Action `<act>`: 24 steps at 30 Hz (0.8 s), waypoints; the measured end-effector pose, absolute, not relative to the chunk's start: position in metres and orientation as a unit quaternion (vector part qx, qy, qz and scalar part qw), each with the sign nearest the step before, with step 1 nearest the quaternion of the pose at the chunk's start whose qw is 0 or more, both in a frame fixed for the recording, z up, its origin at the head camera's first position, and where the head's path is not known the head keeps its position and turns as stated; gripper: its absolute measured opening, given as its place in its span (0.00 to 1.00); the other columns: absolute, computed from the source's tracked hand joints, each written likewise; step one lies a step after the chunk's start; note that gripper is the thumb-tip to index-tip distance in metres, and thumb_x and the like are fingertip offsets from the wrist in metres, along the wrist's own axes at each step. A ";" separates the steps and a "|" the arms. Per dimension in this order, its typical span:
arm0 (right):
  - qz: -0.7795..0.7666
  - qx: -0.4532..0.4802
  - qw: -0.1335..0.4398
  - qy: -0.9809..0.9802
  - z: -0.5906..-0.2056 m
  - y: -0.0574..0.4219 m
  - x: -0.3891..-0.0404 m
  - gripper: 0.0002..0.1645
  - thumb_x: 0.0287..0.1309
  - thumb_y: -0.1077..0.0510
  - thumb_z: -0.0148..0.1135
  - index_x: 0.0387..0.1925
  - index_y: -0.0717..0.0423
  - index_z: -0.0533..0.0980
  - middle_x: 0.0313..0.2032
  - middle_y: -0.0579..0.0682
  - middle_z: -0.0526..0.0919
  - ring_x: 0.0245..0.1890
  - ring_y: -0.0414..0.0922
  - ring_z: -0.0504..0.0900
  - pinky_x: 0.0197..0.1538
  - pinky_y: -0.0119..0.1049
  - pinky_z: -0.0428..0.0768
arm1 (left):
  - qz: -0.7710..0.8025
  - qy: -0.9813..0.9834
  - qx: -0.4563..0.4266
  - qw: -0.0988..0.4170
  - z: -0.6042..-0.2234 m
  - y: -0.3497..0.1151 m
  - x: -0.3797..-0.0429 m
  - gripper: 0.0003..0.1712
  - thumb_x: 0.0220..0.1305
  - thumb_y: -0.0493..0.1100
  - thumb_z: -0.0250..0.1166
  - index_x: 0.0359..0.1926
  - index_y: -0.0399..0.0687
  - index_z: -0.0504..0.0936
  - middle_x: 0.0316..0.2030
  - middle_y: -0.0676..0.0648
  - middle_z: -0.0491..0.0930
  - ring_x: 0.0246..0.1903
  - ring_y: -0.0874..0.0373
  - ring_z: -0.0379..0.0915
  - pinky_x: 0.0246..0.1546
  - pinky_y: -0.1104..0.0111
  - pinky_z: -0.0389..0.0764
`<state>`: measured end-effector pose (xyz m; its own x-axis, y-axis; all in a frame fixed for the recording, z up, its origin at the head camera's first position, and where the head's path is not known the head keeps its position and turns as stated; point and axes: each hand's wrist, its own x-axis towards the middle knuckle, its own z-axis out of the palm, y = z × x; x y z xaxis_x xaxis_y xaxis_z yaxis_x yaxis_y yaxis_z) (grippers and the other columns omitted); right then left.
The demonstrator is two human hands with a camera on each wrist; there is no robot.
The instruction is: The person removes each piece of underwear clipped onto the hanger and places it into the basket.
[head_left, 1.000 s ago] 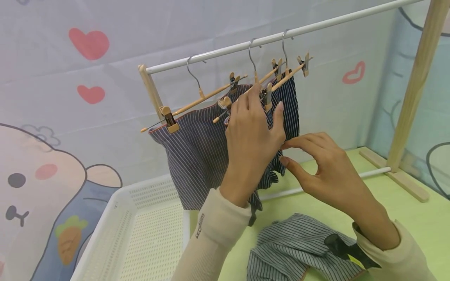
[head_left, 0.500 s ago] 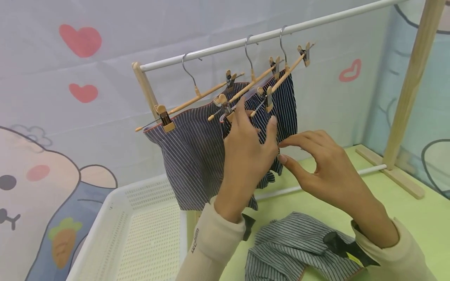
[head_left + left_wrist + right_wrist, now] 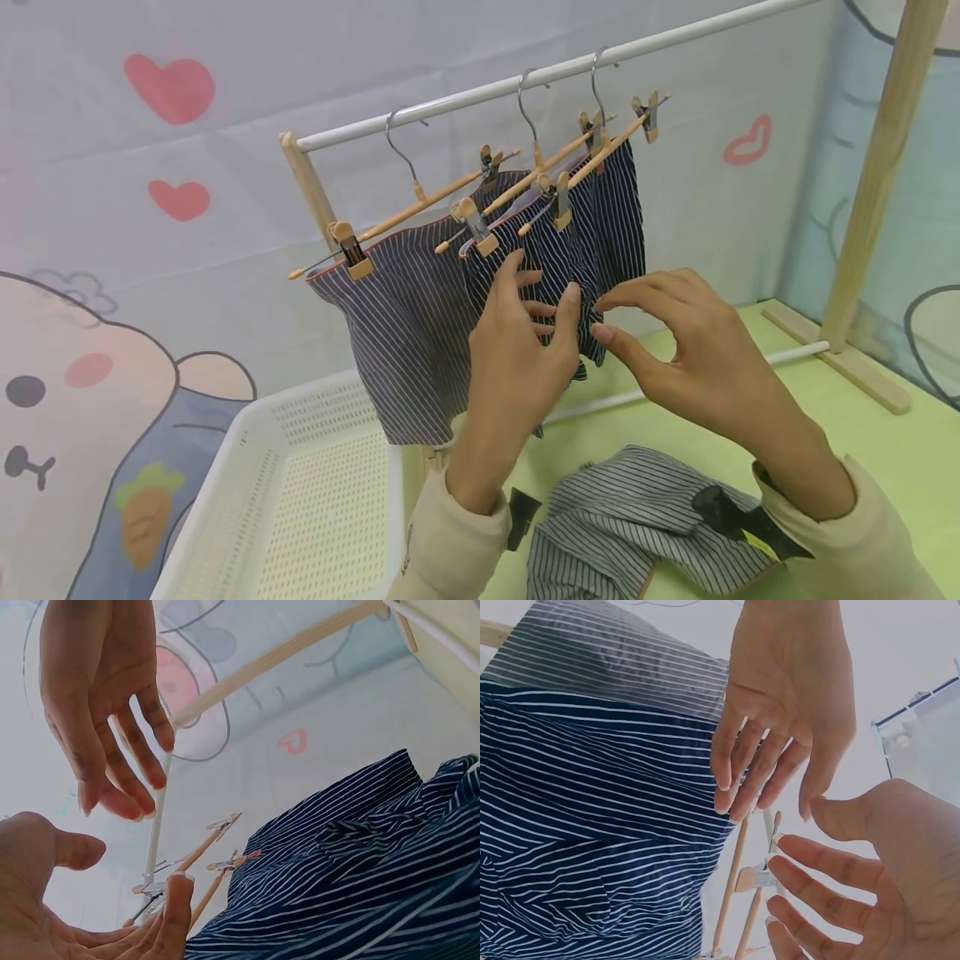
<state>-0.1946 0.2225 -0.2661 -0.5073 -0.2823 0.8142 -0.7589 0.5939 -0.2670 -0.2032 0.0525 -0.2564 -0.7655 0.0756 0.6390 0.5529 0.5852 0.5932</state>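
Navy striped shorts (image 3: 555, 258) hang by the waistband from the clips of the middle clip hanger (image 3: 536, 177). In front of them my left hand (image 3: 517, 358) is raised, fingers apart and slightly bent, holding nothing. My right hand (image 3: 697, 358) faces it from the right; thumb and fingers form a loose arch with a gap between, as the right wrist view also shows. The fingertips of both hands overlap the shorts in the head view. Just above is the near clip (image 3: 561, 204) of the rightmost hanger (image 3: 607, 154), whose far clip (image 3: 648, 117) grips no cloth.
Grey-blue striped shorts (image 3: 412, 333) hang from the leftmost hanger (image 3: 420, 204). All three hangers hook on a white rail (image 3: 697, 35) with wooden posts. A white basket (image 3: 262, 467) stands lower left. Another striped garment (image 3: 630, 517) lies crumpled on the green table (image 3: 817, 475).
My left hand has come down from the hanger clips, uncovering them, and its fingers have spread. My right hand has barely moved. The rightmost hanger's near clip has shifted slightly left.
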 end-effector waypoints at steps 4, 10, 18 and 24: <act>0.316 0.325 0.379 -0.807 -0.266 0.222 -0.195 0.14 0.50 0.60 0.69 0.41 0.53 0.80 0.40 0.48 0.81 0.46 0.45 0.71 0.44 0.47 0.72 | -0.420 -0.842 -0.182 0.284 -0.261 0.051 -0.197 0.36 0.68 0.56 0.52 0.69 0.43 0.54 0.56 0.47 0.73 0.35 0.63 0.76 0.33 0.69 0.81; 0.316 0.322 0.377 -0.809 -0.267 0.222 -0.195 0.14 0.50 0.60 0.69 0.41 0.52 0.80 0.40 0.48 0.81 0.47 0.45 0.71 0.44 0.49 0.72 | -0.429 -0.837 -0.183 0.286 -0.270 0.050 -0.192 0.36 0.67 0.55 0.54 0.68 0.43 0.56 0.55 0.47 0.73 0.34 0.63 0.77 0.32 0.69 0.81; 0.312 0.321 0.381 -0.809 -0.264 0.221 -0.194 0.13 0.51 0.59 0.68 0.41 0.52 0.80 0.41 0.48 0.81 0.48 0.45 0.71 0.45 0.49 0.72 | -0.427 -0.840 -0.183 0.280 -0.281 0.049 -0.188 0.36 0.67 0.54 0.54 0.69 0.43 0.55 0.56 0.47 0.72 0.35 0.61 0.77 0.31 0.69 0.81; 0.308 0.319 0.382 -0.811 -0.265 0.221 -0.193 0.13 0.50 0.59 0.69 0.40 0.51 0.80 0.40 0.47 0.81 0.47 0.45 0.70 0.44 0.48 0.72 | -0.439 -0.842 -0.180 0.256 -0.293 0.046 -0.182 0.35 0.67 0.54 0.55 0.68 0.44 0.56 0.56 0.49 0.72 0.35 0.63 0.76 0.32 0.68 0.81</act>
